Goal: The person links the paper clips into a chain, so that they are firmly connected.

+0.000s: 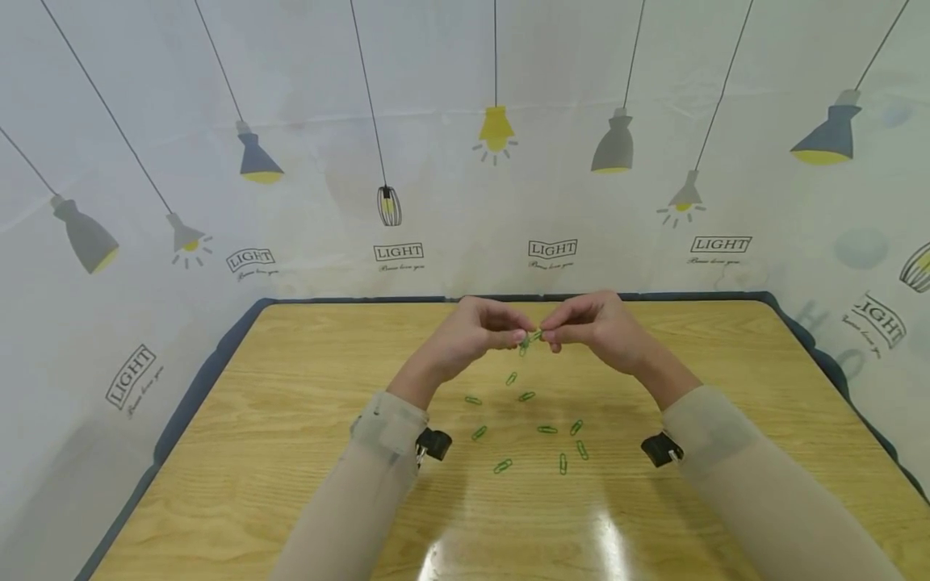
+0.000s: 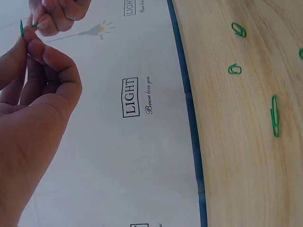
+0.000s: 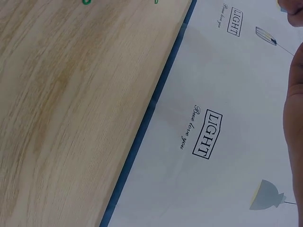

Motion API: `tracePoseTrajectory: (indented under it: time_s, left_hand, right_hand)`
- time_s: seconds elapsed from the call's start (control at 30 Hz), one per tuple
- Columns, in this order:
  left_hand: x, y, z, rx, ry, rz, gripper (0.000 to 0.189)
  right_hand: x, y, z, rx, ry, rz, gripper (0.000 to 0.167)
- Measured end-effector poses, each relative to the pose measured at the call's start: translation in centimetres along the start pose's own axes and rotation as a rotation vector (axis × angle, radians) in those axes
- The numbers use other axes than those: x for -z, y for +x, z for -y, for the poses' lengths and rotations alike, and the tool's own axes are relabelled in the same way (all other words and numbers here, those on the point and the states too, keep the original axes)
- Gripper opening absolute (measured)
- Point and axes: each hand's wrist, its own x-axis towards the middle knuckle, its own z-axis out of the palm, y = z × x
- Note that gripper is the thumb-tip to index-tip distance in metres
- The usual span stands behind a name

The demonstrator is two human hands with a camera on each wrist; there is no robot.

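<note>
Both hands are raised over the far part of the table, fingertips almost meeting. The left hand [image 1: 475, 329] [image 2: 45, 104] pinches a green paper clip [image 1: 523, 348] [image 2: 21, 28] between thumb and fingers. Opposite it, the right hand [image 1: 599, 329] [image 2: 61, 16] pinches another green paper clip [image 1: 536, 334] [image 2: 34, 25], close to the first. Whether the two clips are linked, I cannot tell. Only the edge of the right hand [image 3: 294, 118] shows in the right wrist view, its fingertips out of frame.
Several loose green paper clips [image 1: 547, 430] [image 2: 275, 116] lie scattered on the wooden table [image 1: 291, 452] below the hands. A dark blue edge [image 1: 356, 301] runs along the table's far side. Behind it stands a white backdrop [image 1: 436, 177] printed with lamps. Black wrist cameras [image 1: 433, 444] sit on the sleeves.
</note>
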Motion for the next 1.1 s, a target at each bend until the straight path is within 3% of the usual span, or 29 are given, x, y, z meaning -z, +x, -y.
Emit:
tracePoseTrajectory:
  time_s: [0.37,0.6,0.8,1.0,1.1]
  left_hand:
    - [-0.4,0.0,-0.2,-0.007,0.044,0.040,0.018]
    - [-0.6,0.1,-0.1,-0.006,0.069,0.005,0.016]
    - [-0.7,0.2,0.0,0.002,0.067,-0.030,0.020]
    - [-0.9,0.3,-0.1,0.004,0.056,-0.041,0.023]
    - [-1.0,0.3,-0.2,0.005,0.049,-0.041,0.021]
  right_hand:
    - [-0.5,-0.8,-0.2,0.044,0.022,-0.076,0.008]
    - [-1.7,-1.4,-0.1,0.103,0.029,-0.175,0.007]
    - [-2.4,-1.6,-0.2,0.090,0.031,-0.234,0.006]
    - [-2.6,-1.8,-0.6,0.092,0.123,-0.234,0.003]
    - [-2.7,-1.9,-0.7,0.086,0.177,-0.239,0.011]
